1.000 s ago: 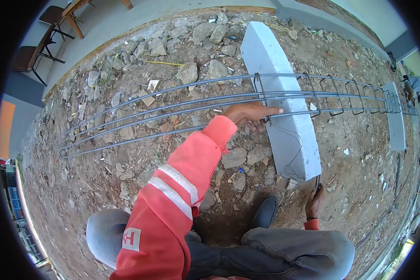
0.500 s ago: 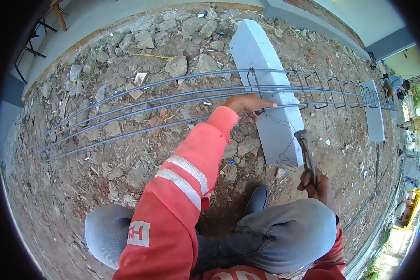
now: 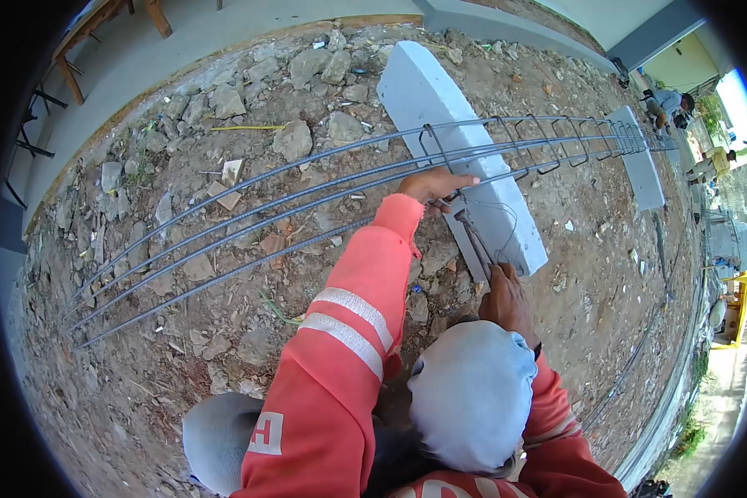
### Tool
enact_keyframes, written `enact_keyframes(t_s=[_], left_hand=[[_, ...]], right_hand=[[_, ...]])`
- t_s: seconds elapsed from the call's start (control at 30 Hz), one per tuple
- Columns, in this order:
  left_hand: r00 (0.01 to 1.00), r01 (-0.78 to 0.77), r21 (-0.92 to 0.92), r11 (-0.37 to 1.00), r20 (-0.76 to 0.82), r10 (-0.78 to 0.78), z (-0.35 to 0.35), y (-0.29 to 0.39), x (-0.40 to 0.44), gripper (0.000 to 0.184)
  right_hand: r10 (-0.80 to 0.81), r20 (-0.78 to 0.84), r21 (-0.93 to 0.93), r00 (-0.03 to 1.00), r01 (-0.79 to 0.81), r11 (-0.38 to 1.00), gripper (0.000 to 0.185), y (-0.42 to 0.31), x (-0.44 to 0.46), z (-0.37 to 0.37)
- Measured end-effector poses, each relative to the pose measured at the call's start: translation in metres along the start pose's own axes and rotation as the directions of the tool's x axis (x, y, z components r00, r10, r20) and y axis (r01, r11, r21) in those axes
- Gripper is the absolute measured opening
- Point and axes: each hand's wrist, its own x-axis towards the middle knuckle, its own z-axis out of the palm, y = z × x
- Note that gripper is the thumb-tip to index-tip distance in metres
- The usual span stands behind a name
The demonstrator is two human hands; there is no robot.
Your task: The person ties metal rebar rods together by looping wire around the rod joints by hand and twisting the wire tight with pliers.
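Observation:
My left hand point(image 3: 430, 187) is closed on the rebar cage point(image 3: 373, 179), at the near bar beside a stirrup point(image 3: 434, 143), with the thumb laid along the bar. My right hand point(image 3: 508, 300) grips a pair of pincers point(image 3: 475, 242) by the handles. Their head is just below my left fingers; whether it touches the wire cannot be made out. Thin tie wire point(image 3: 510, 217) loops loosely from near my left hand, over the white block point(image 3: 519, 236). This long block lies under the cage and props it up.
Further right, a second white block point(image 3: 639, 170) supports the cage, near a crouching person point(image 3: 666, 106). Rubble stones point(image 3: 293, 141) cover the ground on the far side. Long bar ends point(image 3: 141, 274) stretch left. A wooden table point(image 3: 83, 37) stands at upper left.
My right hand has brought the pincers up and left, close to my left hand. The left hand keeps its hold on the cage. The view has shifted slightly.

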Motion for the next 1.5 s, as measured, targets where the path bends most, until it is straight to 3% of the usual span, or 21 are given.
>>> enact_keyframes(t_s=[0.27, 0.4, 0.47, 0.6, 0.7, 0.77, 0.8, 0.83, 0.87, 0.9, 1.0, 1.03, 1.1, 1.17, 1.2, 1.23, 1.3, 1.37, 1.43, 1.47, 1.5], left_hand=[[1.0, 0.012, 0.038, 0.999, -0.019, -0.011, 0.0, -0.002, 0.007, 0.066], [1.0, -0.001, 0.04, 0.999, -0.015, 0.002, 0.0, -0.004, 0.01, 0.072], [1.0, -0.001, 0.053, 0.999, -0.021, 0.002, 0.001, -0.004, 0.012, 0.074], [1.0, -0.002, 0.103, 0.995, -0.03, 0.005, -0.001, -0.002, 0.006, 0.081], [1.0, 0.002, 0.103, 0.995, 0.013, -0.004, -0.002, -0.003, 0.009, 0.088], [1.0, -0.002, 0.098, 0.995, 0.016, 0.001, -0.002, -0.004, 0.009, 0.089], [1.0, -0.015, 0.091, 0.996, 0.017, 0.014, -0.003, -0.004, 0.008, 0.09], [1.0, -0.008, 0.092, 0.996, 0.006, 0.008, -0.003, -0.005, 0.007, 0.09], [1.0, -0.022, 0.082, 0.996, 0.007, 0.021, -0.004, -0.004, 0.007, 0.089], [0.999, -0.032, 0.075, 0.997, 0.009, 0.032, -0.003, -0.003, 0.004, 0.087], [0.998, -0.042, 0.061, 0.997, -0.034, 0.044, -0.001, -0.001, -0.001, 0.072], [0.999, -0.023, 0.065, 0.998, -0.041, 0.026, 0.0, -0.003, -0.001, 0.072], [0.998, -0.054, 0.028, 0.998, -0.01, 0.055, -0.001, -0.002, -0.003, 0.077], [0.998, -0.043, 0.038, 0.998, -0.037, 0.045, 0.0, 0.001, -0.007, 0.075], [0.998, -0.044, 0.028, 0.999, -0.054, 0.046, 0.0, 0.003, -0.009, 0.073], [0.998, -0.029, 0.041, 0.999, -0.059, 0.031, -0.001, 0.004, -0.01, 0.073], [1.0, 0.019, 0.035, 0.999, -0.015, -0.018, -0.001, 0.007, -0.012, 0.068], [0.999, 0.031, 0.042, 0.999, -0.037, -0.029, 0.0, 0.011, -0.016, 0.067], [0.998, 0.042, 0.051, 0.998, -0.051, -0.04, 0.003, 0.01, -0.018, 0.067], [0.998, 0.02, 0.037, 0.999, -0.064, -0.017, 0.005, 0.01, -0.018, 0.067], [0.997, -0.008, 0.023, 1.0, -0.081, 0.01, 0.005, 0.011, -0.019, 0.066]], right_hand=[[0.126, -0.005, -0.037, 0.992, -0.126, 0.991, 0.043, -0.023, 0.01, 0.004], [0.065, -0.066, -0.113, 0.996, -0.072, 0.991, 0.036, -0.023, 0.011, 0.006], [0.098, -0.016, -0.205, 0.995, -0.099, 0.974, 0.031, -0.026, 0.016, 0.0], [0.118, 0.042, -0.197, 0.992, -0.107, 0.974, 0.027, -0.02, 0.022, -0.015], [0.014, 0.121, -0.024, 0.993, -0.011, 1.0, 0.028, -0.006, 0.02, -0.018], [0.09, 0.302, 0.301, 0.949, -0.184, 0.936, 0.038, 0.01, 0.024, -0.005], [0.083, 0.307, 0.309, 0.948, -0.181, 0.934, 0.038, 0.022, 0.022, 0.006], [0.034, 0.487, 0.719, 0.873, -0.423, 0.552, 0.044, 0.035, 0.017, 0.016], [-0.122, 0.595, 0.798, 0.794, -0.602, -0.027, 0.05, 0.046, 0.015, 0.025], [-0.135, 0.593, 0.798, 0.794, -0.602, -0.036, 0.05, 0.048, 0.015, 0.028], [-0.424, 0.618, 0.656, 0.662, -0.731, -0.186, 0.054, 0.052, 0.019, 0.038], [-0.436, 0.617, 0.645, 0.655, -0.738, -0.197, 0.054, 0.05, 0.022, 0.034], [-0.176, 0.731, 0.667, 0.659, -0.638, 0.385, 0.05, 0.044, 0.034, 0.023], [-0.068, 0.447, 0.721, 0.892, -0.314, 0.618, 0.047, 0.055, 0.021, 0.043], [0.039, 0.243, 0.472, 0.969, -0.153, 0.868, 0.047, 0.044, 0.016, 0.034], [0.06, 0.004, 0.118, 0.998, -0.06, 0.991, 0.047, 0.034, 0.013, 0.022], [0.029, -0.064, 0.064, 0.998, -0.025, 0.998, 0.047, 0.028, 0.009, 0.005], [0.0, 0.036, 0.179, 0.999, -0.007, 0.984, 0.044, 0.032, 0.005, 0.004], [-0.079, -0.009, 0.256, 0.997, 0.079, 0.963, 0.038, 0.046, 0.005, 0.032], [-0.031, 0.182, 0.565, 0.983, -0.078, 0.821, 0.037, 0.049, 0.007, 0.043], [-0.057, 0.367, 0.769, 0.928, -0.269, 0.58, 0.037, 0.052, 0.01, 0.053]])
